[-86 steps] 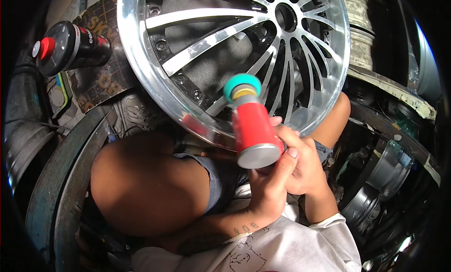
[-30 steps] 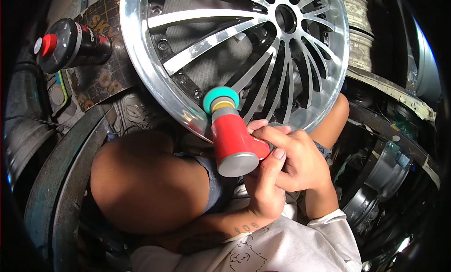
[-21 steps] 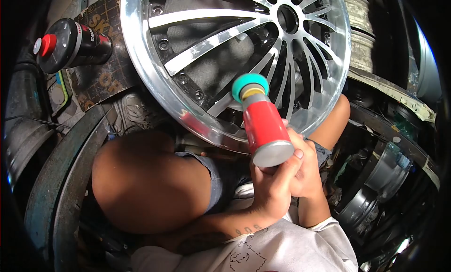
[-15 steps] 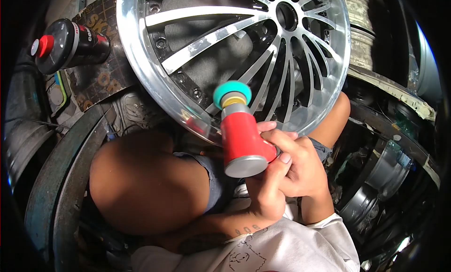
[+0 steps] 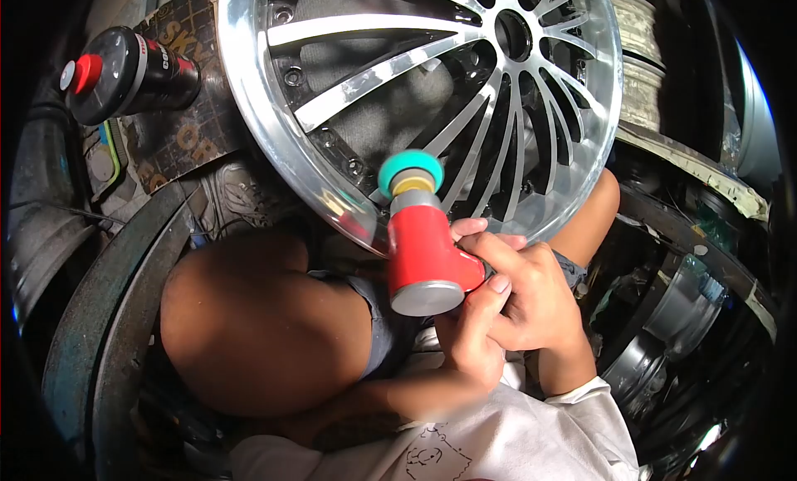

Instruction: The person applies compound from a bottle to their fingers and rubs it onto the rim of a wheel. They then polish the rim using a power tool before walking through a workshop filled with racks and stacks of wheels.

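A red handheld polisher (image 5: 422,244) with a silver end cap and a round green pad (image 5: 411,172) hangs over the lower left rim of a multi-spoke alloy wheel (image 5: 332,99). Its short handle points toward my hands. My left hand (image 5: 473,340) is closed at the handle, thumb up along it. From the right, my right hand (image 5: 535,294) wraps over the handle and the left hand, index finger stretched toward the tool body. Some fingertips show behind the handle; the rest of the grip is hidden. The pad's edge looks blurred and overlaps the spokes in this view.
A black bottle with a red cap (image 5: 133,76) lies on a worn printed board (image 5: 187,141) at the left. Curved metal rims (image 5: 108,315) stand by my left knee (image 5: 257,323). More wheel rims (image 5: 685,302) are stacked at the right.
The wheel and bottle sit slightly farther right in view, the wheel also a little lower. The polisher's tilt has shifted slightly; both hands keep nearly the same grip.
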`<state>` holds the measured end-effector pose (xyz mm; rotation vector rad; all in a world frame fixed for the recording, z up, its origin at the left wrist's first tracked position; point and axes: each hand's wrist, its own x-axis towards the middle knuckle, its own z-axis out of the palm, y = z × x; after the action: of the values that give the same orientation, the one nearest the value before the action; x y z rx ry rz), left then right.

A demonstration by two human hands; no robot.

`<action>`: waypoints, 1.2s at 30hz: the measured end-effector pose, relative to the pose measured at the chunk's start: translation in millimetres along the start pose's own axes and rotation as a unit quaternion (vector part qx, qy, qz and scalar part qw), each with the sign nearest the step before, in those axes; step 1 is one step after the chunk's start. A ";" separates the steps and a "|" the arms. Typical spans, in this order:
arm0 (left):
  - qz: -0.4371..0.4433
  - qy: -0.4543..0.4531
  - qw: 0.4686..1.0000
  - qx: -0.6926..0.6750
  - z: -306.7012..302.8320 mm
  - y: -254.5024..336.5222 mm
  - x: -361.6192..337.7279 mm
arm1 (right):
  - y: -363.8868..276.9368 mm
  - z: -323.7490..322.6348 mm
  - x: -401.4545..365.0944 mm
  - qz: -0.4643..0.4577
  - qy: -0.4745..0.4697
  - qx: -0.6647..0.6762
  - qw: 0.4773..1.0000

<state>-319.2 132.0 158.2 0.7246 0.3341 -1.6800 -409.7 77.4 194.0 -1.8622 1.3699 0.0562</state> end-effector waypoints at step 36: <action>-0.006 0.032 0.995 0.099 12.3 27.3 5.2 | 6.5 19.6 -11.4 0.127 0.171 0.302 0.929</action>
<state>-297.0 114.1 168.8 0.9263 0.2175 -1.7205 -411.8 97.9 182.5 -1.2041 1.6266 -0.5268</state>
